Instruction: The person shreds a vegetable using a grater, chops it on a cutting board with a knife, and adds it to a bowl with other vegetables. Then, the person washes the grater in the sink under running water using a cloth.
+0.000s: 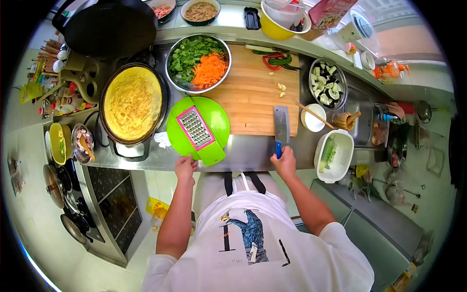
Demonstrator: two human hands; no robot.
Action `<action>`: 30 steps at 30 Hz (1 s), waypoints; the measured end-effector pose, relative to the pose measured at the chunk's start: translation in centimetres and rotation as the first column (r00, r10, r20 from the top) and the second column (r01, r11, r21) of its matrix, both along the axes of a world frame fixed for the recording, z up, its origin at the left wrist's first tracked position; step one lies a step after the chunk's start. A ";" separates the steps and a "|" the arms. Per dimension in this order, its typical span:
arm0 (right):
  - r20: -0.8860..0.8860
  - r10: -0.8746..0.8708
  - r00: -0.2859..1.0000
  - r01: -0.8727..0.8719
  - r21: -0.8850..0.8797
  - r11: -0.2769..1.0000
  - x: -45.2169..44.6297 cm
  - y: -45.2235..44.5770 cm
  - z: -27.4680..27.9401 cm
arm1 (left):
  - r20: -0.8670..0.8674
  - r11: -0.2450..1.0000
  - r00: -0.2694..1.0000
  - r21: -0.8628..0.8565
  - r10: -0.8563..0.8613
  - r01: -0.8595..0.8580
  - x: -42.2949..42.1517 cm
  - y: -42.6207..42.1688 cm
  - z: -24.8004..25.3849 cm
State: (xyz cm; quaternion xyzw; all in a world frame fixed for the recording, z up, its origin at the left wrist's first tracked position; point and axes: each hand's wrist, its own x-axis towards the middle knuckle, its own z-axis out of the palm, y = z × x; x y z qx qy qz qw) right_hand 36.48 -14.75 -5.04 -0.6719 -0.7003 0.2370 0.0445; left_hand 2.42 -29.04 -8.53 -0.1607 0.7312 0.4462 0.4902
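My right hand [284, 163] is wrapped round the blue handle of a cleaver [281, 120], whose broad blade lies over the near right corner of the wooden cutting board [253, 104]. At the near left rim of a round green board [216, 114], my left hand [186, 169] is closed, its fingertips at the edge. On that green board rests a grater [195, 127] with a pink border and green frame. Garlic cloves [281, 89] and red and green chillies [279, 62] lie on the wooden board.
Behind stands a bowl of greens and shredded carrot [210, 70]. A pan with a yellow pancake [133, 103] is at left. To the right are a bowl of chopped eggplant [327, 83], a white bowl [314, 119], a mortar [344, 121] and a white basket [335, 155].
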 end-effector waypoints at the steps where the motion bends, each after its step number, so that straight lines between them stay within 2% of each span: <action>1: 0.014 -0.044 0.999 0.044 -0.004 0.999 0.3 -0.2 -0.2 | -0.017 1.000 1.000 -0.011 -0.003 0.003 0.1 -0.1 -0.2; 4: -0.019 -0.089 0.996 0.090 0.065 0.994 0.5 0.6 -2.0 | -0.009 1.000 1.000 0.010 0.004 -0.004 0.1 -0.5 -0.7; 6: -0.031 -0.085 0.996 0.086 0.044 0.995 0.7 2.3 -2.7 | 0.006 1.000 1.000 0.020 0.014 -0.014 0.1 -0.7 -1.2; 8: -0.008 -0.094 0.996 0.094 -0.034 0.995 0.1 4.0 -2.3 | 0.008 0.999 0.999 0.033 0.035 -0.035 -0.1 -0.9 -0.8; 11: 0.002 -0.050 0.999 0.050 0.008 0.999 -1.6 5.2 -0.6 | 0.059 0.983 0.991 0.133 0.119 -0.126 0.2 -0.7 0.0; 12: 0.000 -0.004 1.000 0.004 0.102 0.995 -2.7 5.8 0.4 | 0.051 0.981 0.989 0.133 0.138 -0.143 0.2 -0.5 0.0; 13: 0.005 0.040 0.999 -0.040 0.192 0.981 -3.6 6.0 0.8 | 0.107 0.963 0.983 0.211 0.146 -0.166 0.2 -0.5 0.2; 14: 0.002 0.056 0.998 -0.055 0.185 0.981 -4.6 6.1 0.6 | 0.163 0.940 0.975 0.284 0.148 -0.190 0.2 -0.7 0.3; 15: -0.148 0.070 0.986 -0.076 -0.036 0.996 -5.8 6.3 0.3 | 0.178 0.939 0.975 0.291 0.134 -0.182 0.2 -1.0 0.0; 16: -0.292 0.049 0.955 -0.126 -0.251 0.960 -7.2 6.5 0.1 | 0.175 0.938 0.973 0.286 0.149 -0.195 0.1 -1.2 0.1; 17: -0.294 0.064 0.954 -0.141 -0.250 0.958 -8.7 6.5 -0.1 | 0.172 0.939 0.981 0.312 0.096 -0.146 0.1 -1.0 0.1; 18: -0.334 0.030 0.942 -0.155 -0.356 0.921 -10.6 6.3 -0.2 | 0.168 0.936 0.985 0.338 0.039 -0.095 0.2 -0.8 0.2; 20: -0.389 -0.051 0.920 -0.190 -0.555 0.810 -13.5 5.7 -0.1 | 0.156 0.925 0.985 0.358 0.074 -0.127 0.8 -0.4 1.1; 21: -0.389 -0.037 0.921 -0.202 -0.555 0.807 -14.4 5.5 0.0 | 0.181 0.915 0.981 0.380 0.068 -0.133 1.0 -0.5 1.1; 23: -0.447 -0.174 0.878 -0.191 -0.658 0.728 -15.7 5.0 0.3 | 0.190 0.909 0.981 0.399 0.043 -0.117 1.5 -0.7 1.1; 24: -0.446 -0.160 0.881 -0.202 -0.659 0.724 -15.6 4.9 0.2 | 0.191 0.908 0.980 0.398 0.059 -0.132 1.8 -0.6 1.4; 26: -0.405 -0.348 0.845 -0.077 -0.736 0.672 -13.9 4.2 -0.2 | 0.218 0.915 0.976 0.394 -0.002 -0.086 2.7 -0.5 2.7; 29: -0.422 -0.454 0.785 -0.023 -0.751 0.659 -10.1 3.8 0.4 | 0.255 0.893 0.961 0.450 -0.107 -0.020 4.6 0.3 3.0; 30: -0.410 -0.484 0.773 0.028 -0.740 0.672 -9.0 3.8 1.3 | 0.235 0.912 0.960 0.407 -0.155 0.048 5.2 1.5 3.8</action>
